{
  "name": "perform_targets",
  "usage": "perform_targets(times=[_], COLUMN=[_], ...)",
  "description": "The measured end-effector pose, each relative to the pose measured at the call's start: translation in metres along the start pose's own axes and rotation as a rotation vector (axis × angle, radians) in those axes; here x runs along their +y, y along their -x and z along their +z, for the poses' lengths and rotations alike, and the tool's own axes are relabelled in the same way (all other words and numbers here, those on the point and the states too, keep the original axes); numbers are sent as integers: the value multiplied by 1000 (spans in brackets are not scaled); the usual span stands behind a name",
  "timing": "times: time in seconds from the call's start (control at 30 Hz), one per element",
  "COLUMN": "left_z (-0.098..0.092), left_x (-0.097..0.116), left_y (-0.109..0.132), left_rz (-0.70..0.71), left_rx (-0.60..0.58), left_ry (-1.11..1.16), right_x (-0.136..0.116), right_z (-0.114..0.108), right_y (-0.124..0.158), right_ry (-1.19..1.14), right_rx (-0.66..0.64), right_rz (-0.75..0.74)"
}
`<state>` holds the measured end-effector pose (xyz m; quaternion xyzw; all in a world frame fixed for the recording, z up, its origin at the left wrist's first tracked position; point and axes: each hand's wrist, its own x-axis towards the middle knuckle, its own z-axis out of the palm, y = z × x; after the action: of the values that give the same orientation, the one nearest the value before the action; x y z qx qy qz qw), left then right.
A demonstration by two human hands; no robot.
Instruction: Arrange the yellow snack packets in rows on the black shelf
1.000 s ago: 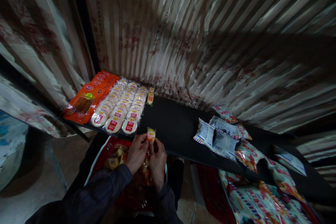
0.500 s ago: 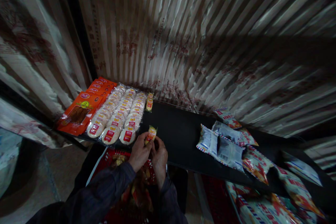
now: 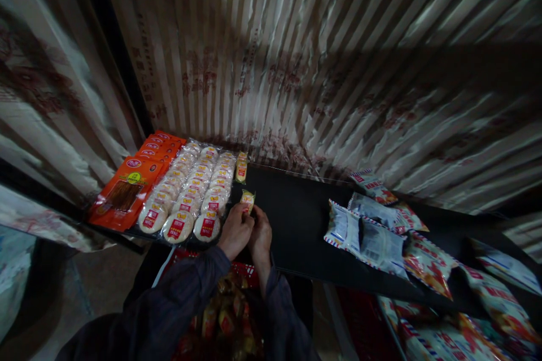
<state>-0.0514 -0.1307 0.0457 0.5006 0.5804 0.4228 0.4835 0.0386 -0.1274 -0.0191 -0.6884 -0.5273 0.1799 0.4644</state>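
Observation:
My left hand [image 3: 235, 232] is closed around the lower part of a small yellow wrapped snack [image 3: 248, 199], whose top sticks up above the fingers. Pressed close beside it, my right hand [image 3: 260, 237] has curled fingers; what they grip is hidden behind the left hand. Both hands are over the front edge of a black shelf [image 3: 292, 225]. At the back of the shelf lie similar yellow wrapped snacks [image 3: 241, 168], next to rows of overlapping round rice crackers [image 3: 207, 228] in clear wrappers. Below my forearms, a red basket [image 3: 249, 273] contains more wrapped snacks.
Orange snack packets [image 3: 127, 186] overlap at the shelf's left end. White and red snack bags [image 3: 384, 245] lie scattered on the right part, with more bags [image 3: 440, 338] in a container below. A striped curtain [image 3: 271, 67] hangs behind the shelf.
Both hands have moved slightly right and upward with the yellow snack, closer to the shelf's back row. The view has shifted a little, and more of the basket's contents shows.

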Motion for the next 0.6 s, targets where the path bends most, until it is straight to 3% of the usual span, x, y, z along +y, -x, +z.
perform_targets(times=[0.17,0.37,0.6], left_z=[4,8,20], left_x=[1,-3,-20], left_y=[-19,-41,-65], left_rz=[32,-33,22], left_rx=[4,11,58], left_ry=[10,8,-56], right_x=[-4,2,8], right_z=[10,24,34], right_y=[-17,-31,-43], right_ry=[-7,17,45], right_rx=[18,16,-1], right_rz=[-7,-15,-6])
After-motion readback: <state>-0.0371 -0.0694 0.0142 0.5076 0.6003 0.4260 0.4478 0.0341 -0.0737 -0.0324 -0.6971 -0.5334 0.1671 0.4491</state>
